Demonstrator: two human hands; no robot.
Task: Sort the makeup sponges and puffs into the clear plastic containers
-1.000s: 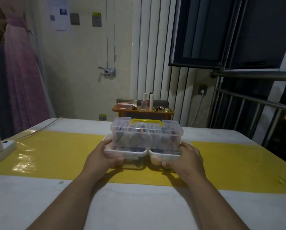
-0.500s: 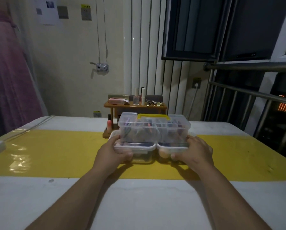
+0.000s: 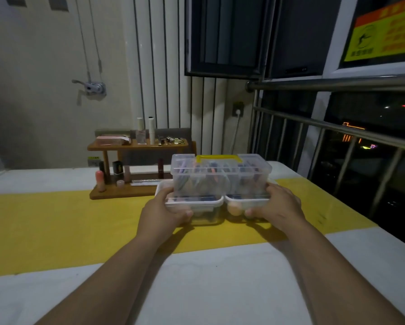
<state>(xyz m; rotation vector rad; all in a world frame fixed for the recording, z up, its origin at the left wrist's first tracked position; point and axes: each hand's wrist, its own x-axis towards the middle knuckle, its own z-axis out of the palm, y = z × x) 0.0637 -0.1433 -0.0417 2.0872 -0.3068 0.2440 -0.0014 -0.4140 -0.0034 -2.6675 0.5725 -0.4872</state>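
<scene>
Dim room at night: white table (image 3: 220, 289) crossed by a glossy yellow runner (image 3: 56, 226), ribbed pale panels (image 3: 159, 66) behind, steel rails (image 3: 337, 130) before a dark window to the right. On the glass, a yellow-orange sign (image 3: 384, 31), lettering unreadable. At the table's far side, a two-tier wooden rack (image 3: 135, 145) of bottles and tubes; small bits on its top shelf too tiny to name.

On the runner, side by side and touching, the left container (image 3: 196, 205) and right container (image 3: 246, 201), clear with rounded white rims. Stacked across both, a larger clear box (image 3: 220, 179) with a flat yellow handle (image 3: 216, 158), its contents a blur of colours.

Curled round the left container, the left hand (image 3: 161, 214), thumb on the front wall; gripping the right container likewise, the right hand (image 3: 276, 207). Through that wall, one peach egg-shaped sponge (image 3: 233, 208), just beside the thumb. Resting or lifted: cannot tell. Forearms cut off at the lower edge.
</scene>
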